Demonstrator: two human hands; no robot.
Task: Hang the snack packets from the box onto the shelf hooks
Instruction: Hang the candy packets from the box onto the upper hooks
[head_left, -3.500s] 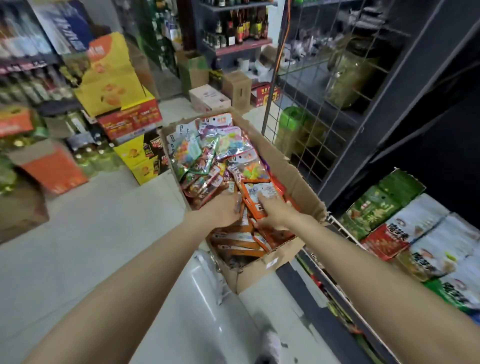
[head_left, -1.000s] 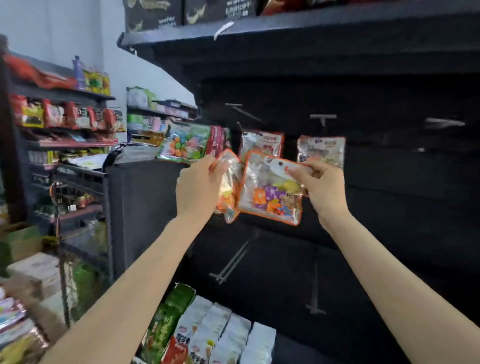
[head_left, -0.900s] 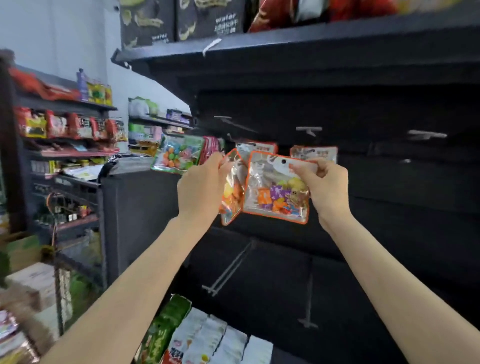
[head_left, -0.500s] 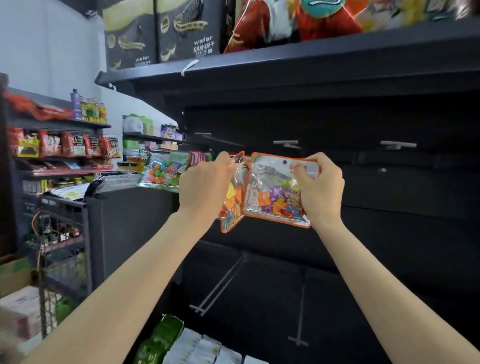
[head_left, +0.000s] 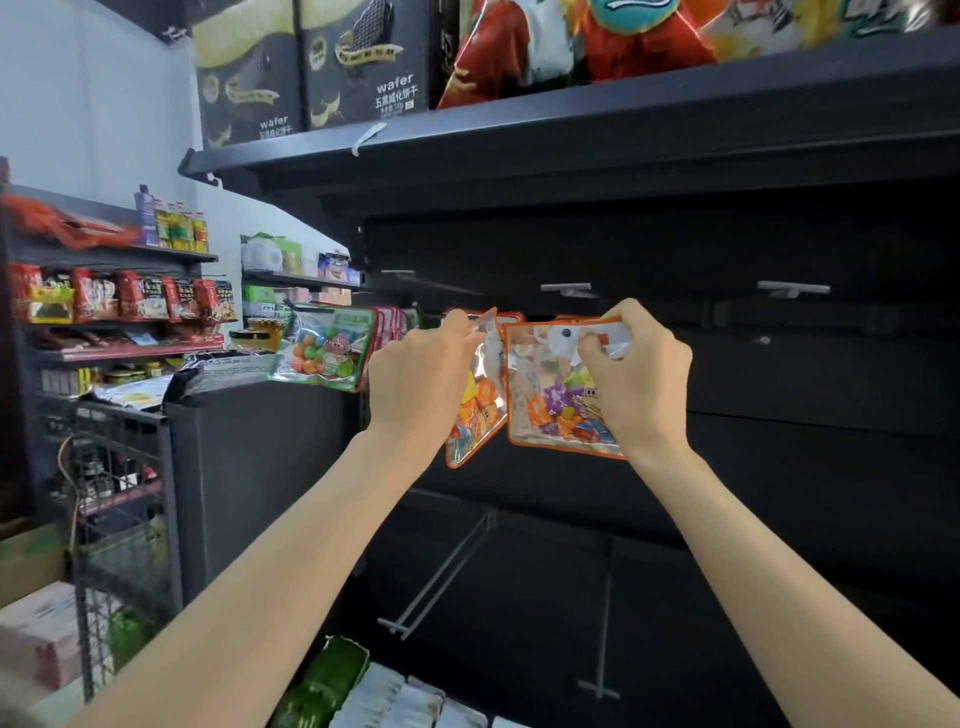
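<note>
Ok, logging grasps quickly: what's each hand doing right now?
Left hand: pinches the edge-on orange-rimmed packet.
Right hand: grips the front orange-rimmed packet.

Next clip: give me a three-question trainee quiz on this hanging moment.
1. True or false: the right hand holds an orange-edged snack packet by its top.
2. What does the left hand grip: A) a bottle, B) a second orange-edged packet, C) nothing?
3. Fill in: the boxes on the top shelf read "____".

Key: 1 true; 2 B; 3 wafer.
</note>
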